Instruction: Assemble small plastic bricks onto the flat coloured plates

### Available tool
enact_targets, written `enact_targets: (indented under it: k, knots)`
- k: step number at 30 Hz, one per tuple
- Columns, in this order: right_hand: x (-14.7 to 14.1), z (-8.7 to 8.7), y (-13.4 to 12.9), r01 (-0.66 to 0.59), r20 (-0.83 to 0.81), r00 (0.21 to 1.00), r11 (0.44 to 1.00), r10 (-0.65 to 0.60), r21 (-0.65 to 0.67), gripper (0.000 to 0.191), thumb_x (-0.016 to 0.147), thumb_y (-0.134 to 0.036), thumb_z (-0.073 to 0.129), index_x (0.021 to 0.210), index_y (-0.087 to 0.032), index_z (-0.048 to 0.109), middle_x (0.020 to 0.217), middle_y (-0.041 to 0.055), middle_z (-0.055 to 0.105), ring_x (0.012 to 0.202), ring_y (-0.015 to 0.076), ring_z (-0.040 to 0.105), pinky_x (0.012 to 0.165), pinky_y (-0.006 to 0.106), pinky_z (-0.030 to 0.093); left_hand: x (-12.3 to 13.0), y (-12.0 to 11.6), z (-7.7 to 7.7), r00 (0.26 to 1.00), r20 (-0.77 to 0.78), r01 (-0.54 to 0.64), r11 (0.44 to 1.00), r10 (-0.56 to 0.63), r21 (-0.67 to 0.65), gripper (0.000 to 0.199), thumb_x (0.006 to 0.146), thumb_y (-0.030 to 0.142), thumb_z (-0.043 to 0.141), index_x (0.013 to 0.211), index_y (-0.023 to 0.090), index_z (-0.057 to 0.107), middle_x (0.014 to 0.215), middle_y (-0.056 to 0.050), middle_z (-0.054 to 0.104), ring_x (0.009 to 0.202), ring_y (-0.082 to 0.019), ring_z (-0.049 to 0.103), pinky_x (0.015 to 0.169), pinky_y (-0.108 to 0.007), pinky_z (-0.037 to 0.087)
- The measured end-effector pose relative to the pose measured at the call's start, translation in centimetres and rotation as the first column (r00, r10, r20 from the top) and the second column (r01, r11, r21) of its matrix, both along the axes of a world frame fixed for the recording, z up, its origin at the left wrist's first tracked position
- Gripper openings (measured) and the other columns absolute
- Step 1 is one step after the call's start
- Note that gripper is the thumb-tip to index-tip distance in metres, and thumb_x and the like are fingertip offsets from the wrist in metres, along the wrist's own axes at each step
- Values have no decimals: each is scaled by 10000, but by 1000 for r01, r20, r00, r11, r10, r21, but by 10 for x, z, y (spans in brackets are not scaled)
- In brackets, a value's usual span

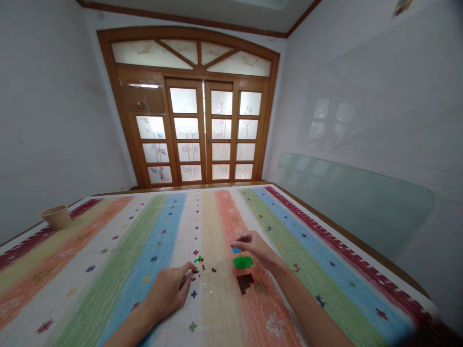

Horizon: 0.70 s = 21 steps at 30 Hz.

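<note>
Live at the striped cloth (208, 217), busy on two sides with both hands. Over on the right, pinching a small red piece (232, 246) in the right hand (255, 245), fingers closed narrow, fingertips pointing left. Right there with it, just beneath and beside those fingertips, a flat blue piece (236, 250); hard to say whether touching the hand or merely close under it. Just nearer, a bright green piece (242, 261), long axis running left to right. Nearer again, a dark brown piece (245, 283) with a stepped outline. All three in a rough line from far to near, well to the right of the left hand (170, 287) and plainly closer to the right.

Across to the left, reaching rightward with the left hand, fingers narrow and curled, tips down at the near-left edge of the small loose pieces (200, 260). Impossible to tell from here if gripping one or only touching. Beyond those fingertips and to the right, bits of green, dark red and brown; a little nearer, pale ones (211, 292). Away at the far left, standing upright and well apart from both hands, a tan cup (58, 218).
</note>
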State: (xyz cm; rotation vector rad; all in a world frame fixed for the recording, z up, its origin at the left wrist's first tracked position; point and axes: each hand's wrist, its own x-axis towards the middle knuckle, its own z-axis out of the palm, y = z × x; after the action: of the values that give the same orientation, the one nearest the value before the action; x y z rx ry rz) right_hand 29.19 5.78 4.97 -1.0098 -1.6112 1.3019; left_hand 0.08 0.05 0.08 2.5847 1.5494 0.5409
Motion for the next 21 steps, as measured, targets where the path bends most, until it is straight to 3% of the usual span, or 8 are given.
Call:
enact_targets:
  k: [5,11,16,21]
  knots:
    - [6,4,1,-23,29,999,1000,23,3,364,649,-519,806,677,-163,737,633,20,660,637,150,581,646,276,435,0,0,-1,1000,-16,-6,1000,5,-13,287,959,289,371,1082,236,626,746,-22,722,667,-184,671,617,-258,393]
    - [19,11,2,-54,74,996,998,51,29,328,684,-477,793,689,-155,735,649,27,653,620,139,550,615,272,411,0,1,-1,1000,-18,-4,1000,4,-3,297,955,291,373,1087,229,632,691,-16,702,630,-175,652,598,-250,385]
    - [37,13,4,-168,252,953,986,167,-18,302,659,-450,804,681,-157,738,601,-1,624,560,114,509,554,247,358,0,0,0,1000,3,5,1000,-5,3,292,951,293,380,1074,226,637,689,-17,701,633,-172,652,605,-245,395]
    - [50,15,6,-181,363,915,983,176,-20,302,659,-451,782,676,-151,747,600,3,635,555,118,510,539,242,357,0,0,1,1000,4,3,1000,-3,7,293,950,299,376,1055,226,640,695,-21,704,641,-175,658,608,-245,408]
